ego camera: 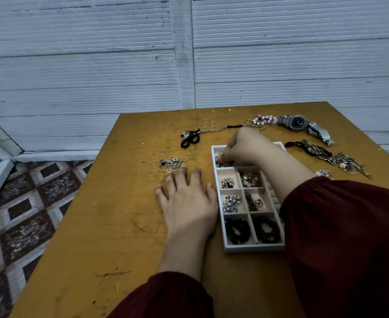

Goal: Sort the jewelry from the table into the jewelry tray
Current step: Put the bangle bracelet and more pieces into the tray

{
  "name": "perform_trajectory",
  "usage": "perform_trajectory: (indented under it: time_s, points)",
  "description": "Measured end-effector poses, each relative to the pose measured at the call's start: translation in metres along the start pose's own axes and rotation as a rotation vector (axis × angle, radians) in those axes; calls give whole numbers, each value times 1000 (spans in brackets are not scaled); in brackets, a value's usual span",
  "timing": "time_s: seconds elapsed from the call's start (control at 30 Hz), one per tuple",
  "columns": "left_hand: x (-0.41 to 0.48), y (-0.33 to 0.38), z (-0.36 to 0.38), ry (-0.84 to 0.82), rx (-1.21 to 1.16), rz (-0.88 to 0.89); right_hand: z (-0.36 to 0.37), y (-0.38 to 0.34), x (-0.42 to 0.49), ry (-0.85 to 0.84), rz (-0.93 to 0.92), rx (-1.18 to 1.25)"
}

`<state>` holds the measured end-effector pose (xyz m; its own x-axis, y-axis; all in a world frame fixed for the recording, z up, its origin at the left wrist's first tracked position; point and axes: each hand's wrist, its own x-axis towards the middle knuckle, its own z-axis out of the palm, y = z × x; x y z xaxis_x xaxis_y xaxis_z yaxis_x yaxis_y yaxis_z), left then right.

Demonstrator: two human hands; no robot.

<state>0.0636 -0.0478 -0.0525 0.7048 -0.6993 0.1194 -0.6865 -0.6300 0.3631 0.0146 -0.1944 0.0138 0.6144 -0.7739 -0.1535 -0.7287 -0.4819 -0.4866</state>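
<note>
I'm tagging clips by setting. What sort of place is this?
Likely a plain room in a home, though I can't be sure: a scuffed wooden table beside white ribbed wall panels, a patterned tile floor, and a small jewelry tray.

Bare tabletop (97, 226) lies open toward my near left corner. My left hand (186, 203) lies flat just beside the jewelry tray (253, 249). Beyond them, loose rings (169, 162), a chain (218, 129) and a watch (297, 122) crowd the far side.

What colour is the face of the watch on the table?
Black; the watch has a silver case and band. Head view.
</note>
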Motion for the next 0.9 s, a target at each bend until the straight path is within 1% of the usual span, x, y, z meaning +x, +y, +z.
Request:
perform_trajectory:
  time_s: [0.07,0.17,0.3,0.5,0.7,0.9]
  points:
    - [0,0,0,-1,-1,0,-5,7,0,20,21,25]
    - [0,0,0,-1,-2,0,-15,19,-2,68,72,-5]
    - [1,0,1,-4,-4,-2,-17,24,-6,59,118,-39]
    - [0,0,1,2,-8,-2,-8,24,-3,106,132,60]
    - [0,0,0,-6,-5,-3,-16,30,-5,0,90,180]
    - [0,0,-1,-17,-12,-5,-21,24,-9,-83,-4,97]
